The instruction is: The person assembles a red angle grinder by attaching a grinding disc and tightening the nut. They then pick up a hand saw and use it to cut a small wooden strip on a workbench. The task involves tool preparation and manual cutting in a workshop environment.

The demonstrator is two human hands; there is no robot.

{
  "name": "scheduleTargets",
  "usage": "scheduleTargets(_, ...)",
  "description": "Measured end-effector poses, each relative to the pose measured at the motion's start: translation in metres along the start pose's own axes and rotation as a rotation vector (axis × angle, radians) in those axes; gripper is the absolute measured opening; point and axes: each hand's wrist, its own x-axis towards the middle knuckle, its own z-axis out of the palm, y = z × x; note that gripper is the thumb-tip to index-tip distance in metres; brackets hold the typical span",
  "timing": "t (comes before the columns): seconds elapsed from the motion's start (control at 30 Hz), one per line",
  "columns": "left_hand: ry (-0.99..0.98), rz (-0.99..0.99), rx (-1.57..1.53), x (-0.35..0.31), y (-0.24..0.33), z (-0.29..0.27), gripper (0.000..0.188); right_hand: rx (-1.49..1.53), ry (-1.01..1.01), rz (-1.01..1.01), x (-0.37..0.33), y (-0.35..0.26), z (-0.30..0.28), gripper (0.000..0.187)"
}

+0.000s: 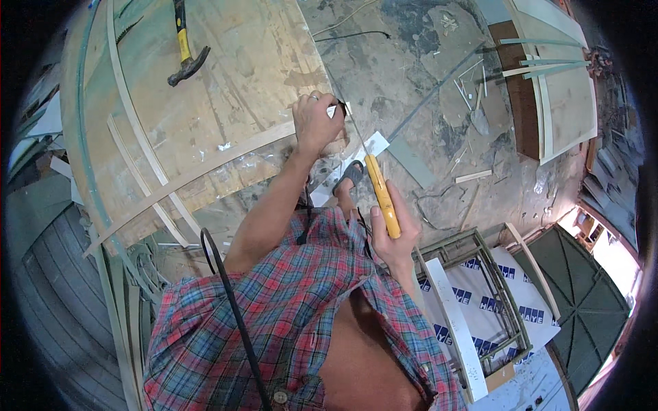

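Note:
My left hand (317, 125) is closed around the end of a long thin wooden strip (226, 159) at the table's right edge. A small white patch and something dark show by its fingertips, too small to make out. In my right hand (397, 229) is a yellow-handled saw (382, 195), its fingers wrapped round the lower handle. The thin blade is seen nearly edge-on and points up and left, its tip close beside my left fingers and the strip's end. Whether the blade touches the strip I cannot tell.
A claw hammer (185, 51) lies on the worn wooden table (233, 75), with more strips (130, 96) near its left side. Offcuts (473, 176) litter the concrete floor. A brown box-like piece (517, 96) stands far right; a metal frame (500, 301) lies at lower right.

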Motion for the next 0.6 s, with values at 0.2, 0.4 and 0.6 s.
scheduleTargets(0.2,0.070,0.064,-0.007,0.003,-0.001,0.005,0.012,-0.032,-0.056,0.002,0.001,0.000,-0.005,0.053)
scheduleTargets(0.4,0.089,0.061,0.100,0.003,-0.007,0.014,0.015,-0.011,-0.094,0.080,0.004,0.007,-0.017,0.055)
scheduleTargets(0.6,0.053,0.127,0.018,0.007,-0.013,0.009,0.016,0.157,-0.121,0.198,0.009,0.009,-0.016,0.053)
